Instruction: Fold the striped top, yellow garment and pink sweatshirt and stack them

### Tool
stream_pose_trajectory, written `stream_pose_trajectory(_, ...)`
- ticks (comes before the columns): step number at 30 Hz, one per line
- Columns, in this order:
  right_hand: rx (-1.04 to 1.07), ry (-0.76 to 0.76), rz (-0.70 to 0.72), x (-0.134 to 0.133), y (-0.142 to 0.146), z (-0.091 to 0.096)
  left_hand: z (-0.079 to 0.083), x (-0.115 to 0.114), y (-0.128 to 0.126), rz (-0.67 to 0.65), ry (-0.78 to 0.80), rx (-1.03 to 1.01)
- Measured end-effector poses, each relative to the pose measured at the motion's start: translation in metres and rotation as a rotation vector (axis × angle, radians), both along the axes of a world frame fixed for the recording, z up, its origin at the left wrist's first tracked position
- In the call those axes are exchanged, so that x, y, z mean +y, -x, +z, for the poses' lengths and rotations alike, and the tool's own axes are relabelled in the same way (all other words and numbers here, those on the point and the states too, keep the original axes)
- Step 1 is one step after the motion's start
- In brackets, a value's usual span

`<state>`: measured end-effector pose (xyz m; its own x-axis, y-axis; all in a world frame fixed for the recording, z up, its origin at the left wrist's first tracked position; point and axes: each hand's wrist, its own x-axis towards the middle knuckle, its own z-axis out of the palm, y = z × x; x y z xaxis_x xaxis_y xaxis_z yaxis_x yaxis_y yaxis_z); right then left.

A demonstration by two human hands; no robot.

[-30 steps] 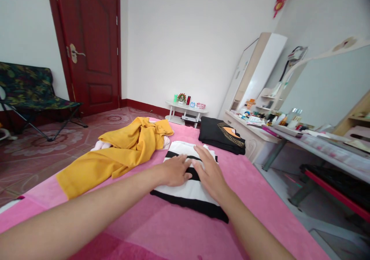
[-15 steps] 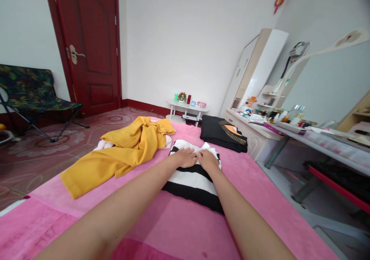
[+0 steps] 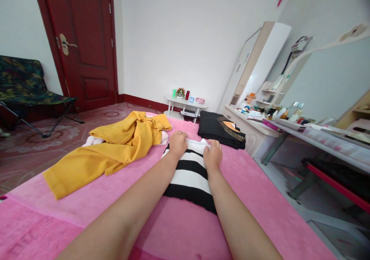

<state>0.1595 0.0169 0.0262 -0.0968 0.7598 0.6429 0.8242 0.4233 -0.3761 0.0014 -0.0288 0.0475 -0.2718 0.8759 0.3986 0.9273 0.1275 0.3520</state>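
Observation:
A folded black-and-white striped garment [image 3: 189, 173] lies on the pink bed cover [image 3: 254, 198] in front of me. My left hand [image 3: 178, 143] is curled over the garment's far left corner. My right hand [image 3: 213, 152] is curled over its far right corner. Both hands have their fingers closed on the white far edge of the cloth. My forearms stretch over the garment and hide parts of its stripes.
A crumpled yellow garment [image 3: 115, 148] lies to the left on the bed. A folded black top [image 3: 221, 130] sits at the far right corner. Beyond stand a small white table [image 3: 185, 105], a cluttered dresser [image 3: 271, 121], a folding chair [image 3: 26, 94] and a red door [image 3: 83, 40].
Both hands slid from the middle of the striped garment to its far edge, spread apart to the corners and closed on the cloth. The view tilted slightly.

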Motion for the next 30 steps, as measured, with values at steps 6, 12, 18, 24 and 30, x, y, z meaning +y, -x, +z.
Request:
stream_pose_trajectory(6, 0.094, 0.12, 0.059, 0.016, 0.004, -0.01, -0.012, 0.006, 0.013, 0.209, 0.004, -0.11)
stream_pose_trajectory(12, 0.196, 0.114, 0.046, 0.008, 0.001, -0.002, -0.013, 0.003, 0.016, 0.045, -0.198, -0.076)
stream_pose_trajectory(18, 0.265, 0.179, -0.063, 0.001, -0.003, 0.004, -0.004, -0.009, 0.01, -0.064, -0.163, -0.071)
stream_pose_trajectory(24, 0.246, 0.209, -0.116, 0.006, -0.007, 0.0, 0.001, -0.015, 0.005, 0.006, -0.124, -0.057)
stream_pose_trajectory(30, 0.438, 0.253, 0.048, 0.014, -0.011, -0.01, -0.002, -0.013, 0.007, -0.068, -0.065, -0.011)
